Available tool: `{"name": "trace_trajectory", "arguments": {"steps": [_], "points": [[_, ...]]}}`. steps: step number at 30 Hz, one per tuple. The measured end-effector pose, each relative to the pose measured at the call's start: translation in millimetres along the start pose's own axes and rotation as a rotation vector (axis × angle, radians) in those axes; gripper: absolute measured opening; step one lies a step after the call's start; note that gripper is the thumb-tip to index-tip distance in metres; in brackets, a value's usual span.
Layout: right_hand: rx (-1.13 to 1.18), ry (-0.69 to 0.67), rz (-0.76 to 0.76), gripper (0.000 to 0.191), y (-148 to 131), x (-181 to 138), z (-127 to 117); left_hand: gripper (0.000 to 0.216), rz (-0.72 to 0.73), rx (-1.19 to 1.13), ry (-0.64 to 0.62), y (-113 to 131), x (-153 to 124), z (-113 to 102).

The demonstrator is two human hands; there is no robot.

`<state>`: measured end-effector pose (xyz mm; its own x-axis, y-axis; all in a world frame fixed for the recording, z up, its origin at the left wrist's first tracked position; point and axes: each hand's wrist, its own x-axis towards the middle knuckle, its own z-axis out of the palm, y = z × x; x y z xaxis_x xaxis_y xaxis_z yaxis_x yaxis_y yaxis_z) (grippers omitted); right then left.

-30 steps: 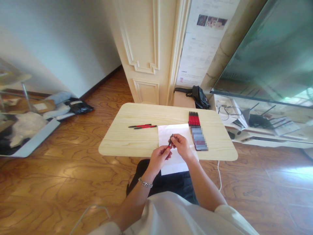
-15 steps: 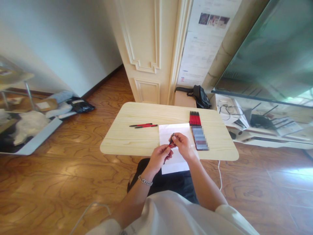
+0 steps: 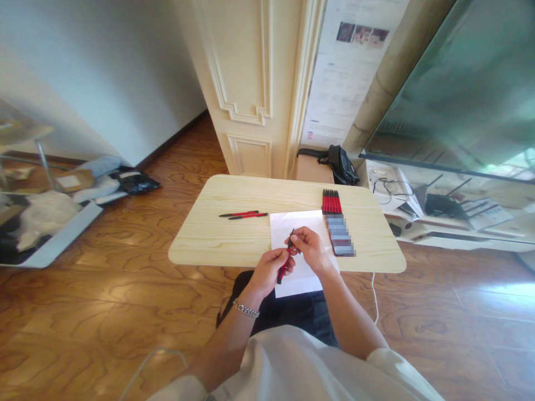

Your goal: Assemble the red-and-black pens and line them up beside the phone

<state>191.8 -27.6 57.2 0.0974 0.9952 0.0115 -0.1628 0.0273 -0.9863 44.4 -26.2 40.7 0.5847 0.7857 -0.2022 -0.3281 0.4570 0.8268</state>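
Note:
Both hands meet over a sheet of white paper (image 3: 298,281) at the table's near edge. Between them is a red and black pen (image 3: 283,271), held at a slant. My left hand (image 3: 271,268) is closed round its red barrel. The fingers of my right hand (image 3: 310,246) pinch its black upper end. Left of the paper, two more red and black pens (image 3: 244,215) lie side by side. Several others stand in a neat row as a group of pens (image 3: 332,202) beyond a phone (image 3: 340,236), whose screen is blurred out.
The light wooden table (image 3: 200,234) has rounded corners. A black bag (image 3: 340,164) rests on a box behind it. A white cable (image 3: 375,301) hangs at the right. On the floor at left are packages and an open box (image 3: 62,239).
The pen has turned slightly in my hands, and more of its red barrel shows below my left hand. Both hands stay over the paper. The view has shifted a little.

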Motion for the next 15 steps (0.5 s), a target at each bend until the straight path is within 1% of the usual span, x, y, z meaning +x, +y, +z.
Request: {"name": "trace_trajectory", "arguments": {"steps": [2,4,5,7,9,11,13,15], "points": [[0.034,-0.014,0.040,0.029,0.4,-0.3,0.0,0.029,-0.027,-0.054,-0.029,0.7,-1.6,2.8],[0.033,-0.017,0.063,0.032,1.6,-0.3,0.3,0.028,-0.029,-0.079,-0.022,-0.5,-1.9,5.6],[0.018,-0.010,0.063,0.033,2.6,-0.2,0.7,0.027,-0.018,-0.074,0.004,-2.2,-1.4,6.5],[-0.037,0.029,0.052,0.031,5.7,0.3,2.3,0.025,0.026,-0.023,0.099,-7.5,1.2,6.8],[-0.109,0.105,0.053,0.027,9.7,0.7,5.1,0.023,0.088,0.072,0.212,-14.2,4.8,5.2],[-0.177,0.196,0.069,0.027,13.9,0.7,8.3,0.022,0.131,0.165,0.280,-19.8,7.9,2.7],[-0.219,0.262,0.072,0.029,16.8,0.2,10.8,0.023,0.127,0.205,0.278,-22.2,9.6,0.8],[-0.215,0.271,0.053,0.030,16.6,-0.8,11.5,0.024,0.093,0.188,0.244,-20.6,9.2,0.3]]}}
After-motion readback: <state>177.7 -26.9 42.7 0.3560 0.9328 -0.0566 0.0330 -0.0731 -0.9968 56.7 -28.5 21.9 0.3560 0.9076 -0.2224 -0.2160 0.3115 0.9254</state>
